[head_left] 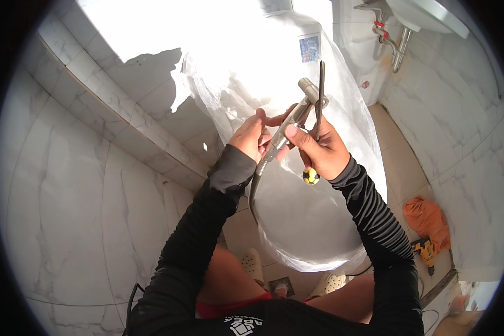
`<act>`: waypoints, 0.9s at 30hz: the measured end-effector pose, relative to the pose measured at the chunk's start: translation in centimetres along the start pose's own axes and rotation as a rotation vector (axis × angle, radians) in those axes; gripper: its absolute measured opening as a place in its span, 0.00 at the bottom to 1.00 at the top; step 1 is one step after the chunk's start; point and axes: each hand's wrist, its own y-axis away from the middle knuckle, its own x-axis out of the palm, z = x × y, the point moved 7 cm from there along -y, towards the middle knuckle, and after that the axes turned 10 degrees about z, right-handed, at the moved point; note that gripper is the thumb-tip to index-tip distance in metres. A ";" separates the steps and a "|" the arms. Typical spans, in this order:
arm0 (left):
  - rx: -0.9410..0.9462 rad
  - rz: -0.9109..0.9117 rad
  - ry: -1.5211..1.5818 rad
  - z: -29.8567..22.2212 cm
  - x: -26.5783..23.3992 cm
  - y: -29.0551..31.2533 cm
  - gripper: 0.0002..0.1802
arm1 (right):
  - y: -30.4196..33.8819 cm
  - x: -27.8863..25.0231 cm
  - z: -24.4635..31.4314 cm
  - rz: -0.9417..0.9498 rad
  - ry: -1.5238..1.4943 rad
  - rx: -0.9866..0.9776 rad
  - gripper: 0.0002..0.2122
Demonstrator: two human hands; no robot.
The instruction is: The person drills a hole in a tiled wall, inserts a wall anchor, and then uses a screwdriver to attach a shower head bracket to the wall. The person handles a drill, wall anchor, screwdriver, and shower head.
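In my right hand [326, 147] is a metal hand sprayer [288, 126] with a short round head, held at a slant. The same hand also grips a screwdriver-like tool: its dark shaft [321, 84] points up past the sprayer head, and its round yellow-and-black end [311, 176] shows below the palm. A flexible hose [253, 196] runs down from the sprayer. My left hand [250, 135] is beside the sprayer's lower part, fingers curled in and thumb up; what they pinch is hidden. Under both hands stands a large white bathroom fixture [313, 224] wrapped in clear plastic.
A washbasin [428, 15] with pipes and red-handled valves [381, 31] is at the upper right. An orange cloth [428, 221] and a yellow-and-black drill [427, 255] lie by the right wall. A marble-tiled ledge [115, 106] runs along the left. Strong sunlight washes out the far side.
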 end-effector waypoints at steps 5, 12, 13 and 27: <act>-0.123 0.281 0.250 0.8 1.4 0.3 0.41 | -0.6 -0.5 1.5 0.168 -0.017 0.054 0.31; 0.002 0.071 0.099 -1.4 1.8 1.8 0.24 | -1.0 -0.3 2.3 0.168 0.058 0.024 0.28; -0.033 -0.006 0.023 -1.5 1.1 2.0 0.23 | -1.2 -0.2 2.7 0.131 0.099 -0.051 0.28; -0.116 -0.128 -0.586 -2.2 -2.6 6.4 0.34 | -0.8 0.9 6.8 -0.354 0.391 -0.281 0.14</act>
